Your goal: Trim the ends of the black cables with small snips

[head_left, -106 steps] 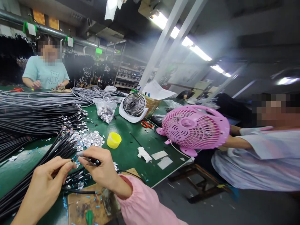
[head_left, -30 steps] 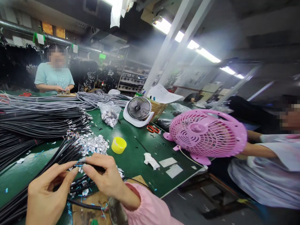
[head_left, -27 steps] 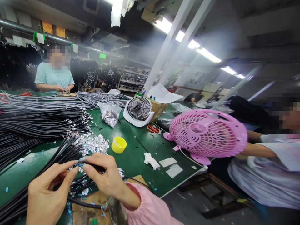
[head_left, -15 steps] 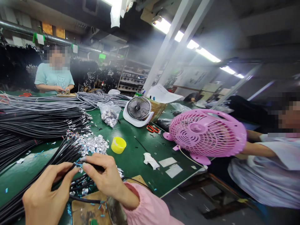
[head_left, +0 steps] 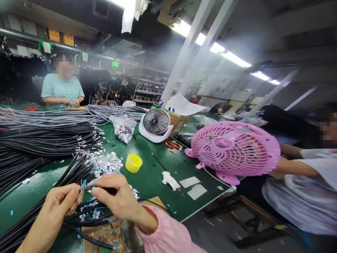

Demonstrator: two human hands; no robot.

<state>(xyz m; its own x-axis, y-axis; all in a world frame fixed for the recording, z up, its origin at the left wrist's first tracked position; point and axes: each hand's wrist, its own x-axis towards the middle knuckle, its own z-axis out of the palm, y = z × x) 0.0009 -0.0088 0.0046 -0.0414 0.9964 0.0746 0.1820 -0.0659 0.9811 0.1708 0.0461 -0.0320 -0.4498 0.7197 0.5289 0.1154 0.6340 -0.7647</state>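
My left hand (head_left: 56, 211) pinches the end of a black cable, and thin blue and red wires (head_left: 83, 185) fan out from its fingertips. Close beside them, my right hand (head_left: 118, 198) has thumb and forefinger pressed together around something grey and too small to make out. Black cables (head_left: 31, 211) run beneath both hands from the lower left. Just beyond the fingers lies a pile of silver foil scraps (head_left: 109, 162). Small blue bits are scattered over a brown board (head_left: 97, 235) below my right hand.
A yellow tub (head_left: 133, 163), small white fan (head_left: 156, 122), bag of metal parts (head_left: 123, 128), and orange-handled scissors (head_left: 173, 144) stand or lie ahead. A large pink fan (head_left: 234, 149) is at the right, near a person's arms. Another person (head_left: 63, 88) sits across the table.
My left hand has turned and closed further around the cable end, and the coloured wires now stand up spread out. My right hand has barely moved.
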